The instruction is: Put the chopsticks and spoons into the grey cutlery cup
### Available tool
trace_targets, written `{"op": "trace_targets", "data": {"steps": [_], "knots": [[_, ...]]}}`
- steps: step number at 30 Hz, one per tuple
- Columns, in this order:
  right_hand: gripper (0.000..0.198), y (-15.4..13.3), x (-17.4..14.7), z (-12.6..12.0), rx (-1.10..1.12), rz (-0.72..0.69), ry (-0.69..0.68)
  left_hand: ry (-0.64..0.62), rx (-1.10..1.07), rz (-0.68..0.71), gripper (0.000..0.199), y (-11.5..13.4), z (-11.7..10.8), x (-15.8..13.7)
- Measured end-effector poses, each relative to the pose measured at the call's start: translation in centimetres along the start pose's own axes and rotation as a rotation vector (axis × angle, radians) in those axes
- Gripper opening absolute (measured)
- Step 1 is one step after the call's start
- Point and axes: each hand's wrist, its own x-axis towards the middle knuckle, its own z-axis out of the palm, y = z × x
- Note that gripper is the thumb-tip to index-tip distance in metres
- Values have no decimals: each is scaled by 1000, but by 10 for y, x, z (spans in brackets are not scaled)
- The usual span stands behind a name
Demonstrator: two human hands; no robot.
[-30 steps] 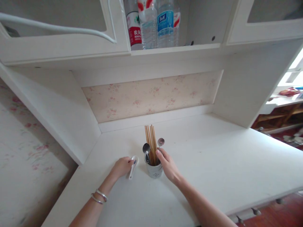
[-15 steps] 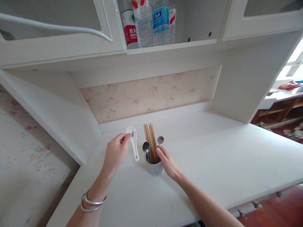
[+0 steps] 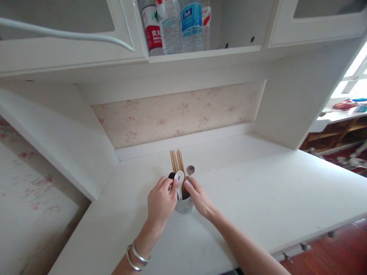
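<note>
My left hand pinches a white ceramic spoon with a small blue pattern near its bowl end. Its handle points down into a pale utensil cup that has small dark dots on its front. Several wooden chopsticks stand upright in the cup. To their right, a metal spoon rises with its bowl up, and my right hand is closed around its handle, thumb against the chopsticks. A second, dark-looking metal spoon is partly hidden behind my left fingers.
The cup stands on a white counter beneath a cabinet shelf holding several plastic bottles. A white cable crosses the upper left cabinet door. White side panels flank the counter, and drawer knobs show below its front edge.
My left hand has moved right, bringing the ceramic spoon from beside the cup to its opening, in front of the chopsticks. My right hand stays at the cup. The view has shifted slightly.
</note>
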Motion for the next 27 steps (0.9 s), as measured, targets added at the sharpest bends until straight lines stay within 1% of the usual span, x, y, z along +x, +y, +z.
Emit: {"op": "trace_targets", "data": {"steps": [6, 10, 12, 14, 18, 20, 22, 23, 25, 27], "knots": [[41, 1, -1, 0, -2, 0, 0, -51, -133, -116, 26, -7, -3, -11], [46, 0, -5, -1, 28, -12, -55, -141, -376, -231, 29, -17, -1, -17], [53, 0, -7, -2, 51, -19, -94, -197, -510, -290, 33, -24, 1, -20], [66, 0, -8, -1, 48, -23, -121, -228, -605, -354, 41, -33, 3, -22], [92, 2, -8, 4, -32, -36, -97, -234, -752, -548, 49, -50, 12, -24], [95, 4, -8, 7, -64, -48, -94, -263, -805, -614, 49, -56, 17, -26], [87, 7, -7, 9, -65, -55, -111, -311, -796, -633, 49, -58, 22, -28], [83, 8, -6, 10, -52, -58, -115, -344, -775, -620, 50, -58, 25, -29], [76, 13, -2, 9, -6, -67, -109, -420, -724, -558, 50, -57, 29, -32], [75, 18, 6, 3, 36, -69, -75, -480, -669, -495, 51, -56, 33, -35]]}}
